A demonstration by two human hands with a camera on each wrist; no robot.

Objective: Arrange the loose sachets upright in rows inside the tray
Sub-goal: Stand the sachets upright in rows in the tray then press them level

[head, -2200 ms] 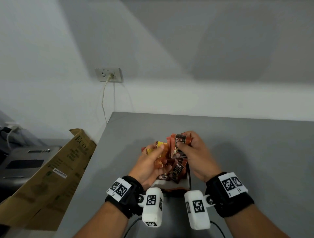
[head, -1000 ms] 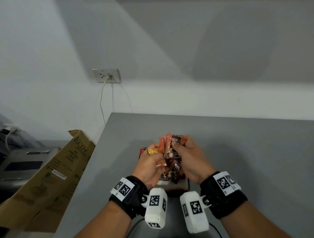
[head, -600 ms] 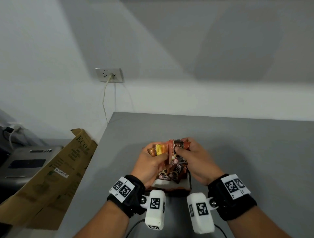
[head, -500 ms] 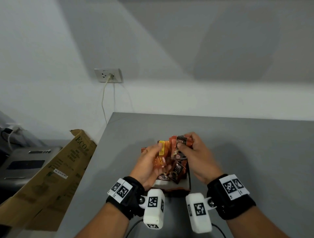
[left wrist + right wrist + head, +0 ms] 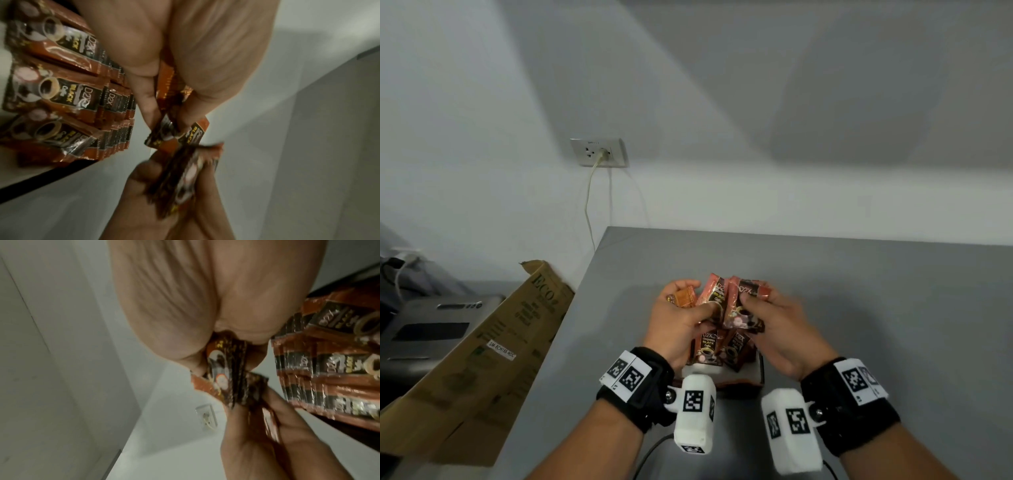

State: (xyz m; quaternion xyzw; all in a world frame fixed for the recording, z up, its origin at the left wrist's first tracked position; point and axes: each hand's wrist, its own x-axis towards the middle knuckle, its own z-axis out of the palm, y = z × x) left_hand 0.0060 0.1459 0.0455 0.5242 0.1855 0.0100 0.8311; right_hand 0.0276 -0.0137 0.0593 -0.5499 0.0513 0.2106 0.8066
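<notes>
Above the white tray [image 5: 753, 375], both hands hold brown and orange coffee sachets. My left hand [image 5: 698, 298] grips a small fan of sachets [image 5: 713, 295], with an orange sachet [image 5: 685, 296] behind them. Right beside it, my right hand [image 5: 755, 296] pinches another bundle of sachets [image 5: 741, 310] between thumb and fingers. The two bundles touch. Several sachets [image 5: 709, 346] stand upright in the tray below the hands. In the left wrist view they form packed rows [image 5: 68, 97], and in the right wrist view more rows [image 5: 329, 378] show. The hands hide the tray's far part.
The tray sits near the front of a grey table [image 5: 876, 308]. A cardboard box [image 5: 482, 359] leans at the table's left edge. A wall socket [image 5: 599, 152] with a plugged cable is on the wall behind. A cable [image 5: 650, 452] runs under my left wrist.
Both hands have stayed above the tray, shuffling the sachets between them. The left hand's sachets now fan out more, and the right hand's bundle has tilted slightly.
</notes>
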